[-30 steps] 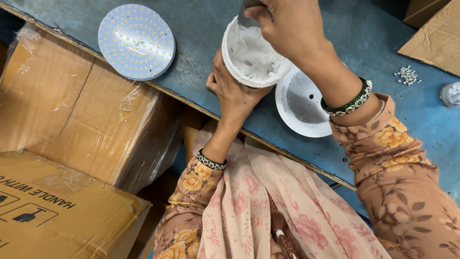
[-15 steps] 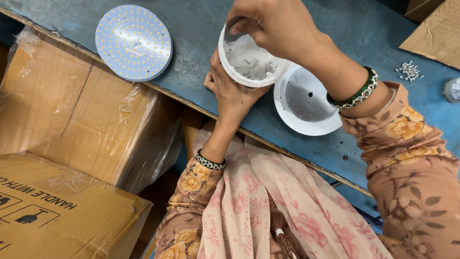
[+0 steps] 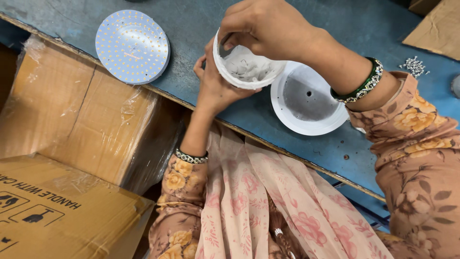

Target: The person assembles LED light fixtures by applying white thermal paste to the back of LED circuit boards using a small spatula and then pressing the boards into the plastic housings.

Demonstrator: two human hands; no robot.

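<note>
A worn blue workbench (image 3: 191, 29) runs across from ten o'clock to four o'clock. Below its edge, at eight o'clock, stand taped brown cardboard cartons (image 3: 72, 120). Even, soft light falls throughout.

Open room: bare blue bench (image 3: 201, 29) surface between the round LED disc (image 3: 132, 46) and the raised white cup (image 3: 247, 67).
Near edge: cardboard boxes (image 3: 72, 120) stand close against it on the left.
Middle: white housing (image 3: 306, 100) lies flat just beside the cup.
Far right corner: screw pile (image 3: 413, 65), cardboard sheet (image 3: 436, 29).
</note>
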